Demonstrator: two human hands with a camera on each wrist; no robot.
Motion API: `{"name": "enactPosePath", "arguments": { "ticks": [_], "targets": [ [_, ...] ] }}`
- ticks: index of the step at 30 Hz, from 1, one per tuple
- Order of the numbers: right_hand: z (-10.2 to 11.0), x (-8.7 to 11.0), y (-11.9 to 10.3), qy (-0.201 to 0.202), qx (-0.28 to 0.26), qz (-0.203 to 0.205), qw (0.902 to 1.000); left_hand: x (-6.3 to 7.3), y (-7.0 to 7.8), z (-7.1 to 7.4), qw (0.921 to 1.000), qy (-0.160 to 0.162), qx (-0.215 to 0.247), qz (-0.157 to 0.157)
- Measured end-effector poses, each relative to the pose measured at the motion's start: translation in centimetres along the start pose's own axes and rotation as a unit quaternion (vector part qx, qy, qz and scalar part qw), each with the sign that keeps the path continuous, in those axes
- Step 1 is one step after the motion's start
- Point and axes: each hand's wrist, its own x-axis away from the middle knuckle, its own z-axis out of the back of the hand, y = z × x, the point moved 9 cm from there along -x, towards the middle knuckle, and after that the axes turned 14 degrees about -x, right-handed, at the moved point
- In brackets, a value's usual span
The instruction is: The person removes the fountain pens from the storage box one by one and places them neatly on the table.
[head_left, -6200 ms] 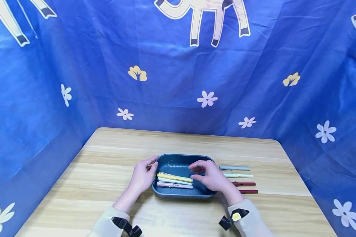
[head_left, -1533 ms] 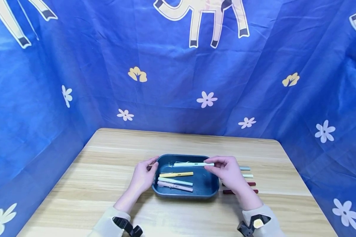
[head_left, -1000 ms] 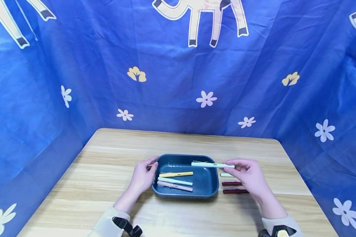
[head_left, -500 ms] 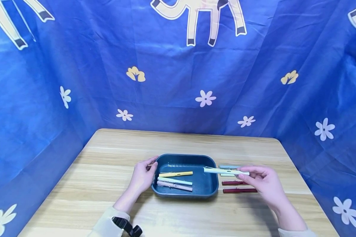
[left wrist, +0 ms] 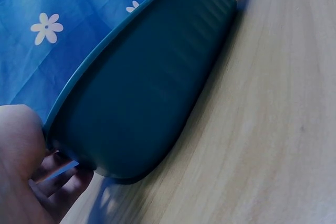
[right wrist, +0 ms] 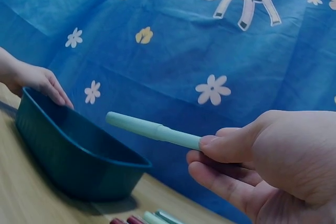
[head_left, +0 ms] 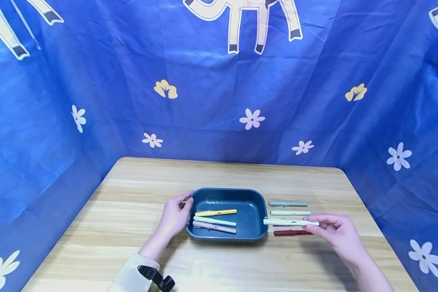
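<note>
My left hand [head_left: 176, 215] holds the left end of a dark teal oblong bin [head_left: 253, 202], its thumb and fingers at the rim [left wrist: 73, 80]. In the bin lie a yellow pen [head_left: 219, 212], a mint pen [head_left: 219, 222] and a lavender pen [head_left: 219, 228]. Right of the bin, my right hand [head_left: 337, 231] pinches a pale mint pen [right wrist: 139, 126] by one end between thumb and fingers. The held pen points left, above the table, and overlaps a dark red pen in the head view.
On the wooden table [head_left: 241, 263], right of the bin, lie a grey-blue pen [head_left: 288, 204], a pale green pen [head_left: 290, 213] and another dark red pen [head_left: 290, 233] in a column. A blue patterned curtain [head_left: 204, 109] encloses the back and sides.
My right hand has carried the pale mint pen from over the bin rightward and toward me, over the pen column. My left hand stays at the bin. The pens inside have spread apart somewhat.
</note>
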Motion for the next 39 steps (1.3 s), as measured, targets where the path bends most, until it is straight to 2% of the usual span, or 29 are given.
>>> {"name": "enactPosePath", "arguments": {
  "ticks": [7, 12, 18, 26, 35, 39],
  "targets": [
    [1.5, 1.0, 0.8, -0.008, 0.007, -0.009, 0.9999, -0.1, 0.1, 0.0, 0.9998, 0.010, -0.018, -0.005],
    [2.3, 1.7, 1.1, -0.033, -0.008, -0.002, 0.9994, -0.2, 0.2, 0.0, 0.9998, 0.008, -0.017, -0.007],
    [3.6, 2.6, 3.1, -0.026, 0.019, -0.047, 0.9984, -0.1, 0.2, 0.0, 0.9999, 0.004, -0.011, -0.007],
    [4.2, 3.7, 6.0, -0.026, -0.012, -0.086, 0.9958, 0.0, 0.1, 0.0, 0.9999, 0.002, -0.010, -0.003],
    [4.5, 3.8, 7.7, -0.026, 0.035, -0.112, 0.9928, -0.1, 0.1, -0.1, 0.9998, 0.005, -0.018, -0.004],
    [4.7, 3.5, 7.4, -0.026, 0.097, -0.082, 0.9915, -0.1, 0.0, -0.1, 1.0000, 0.003, -0.007, 0.005]
  ]
}}
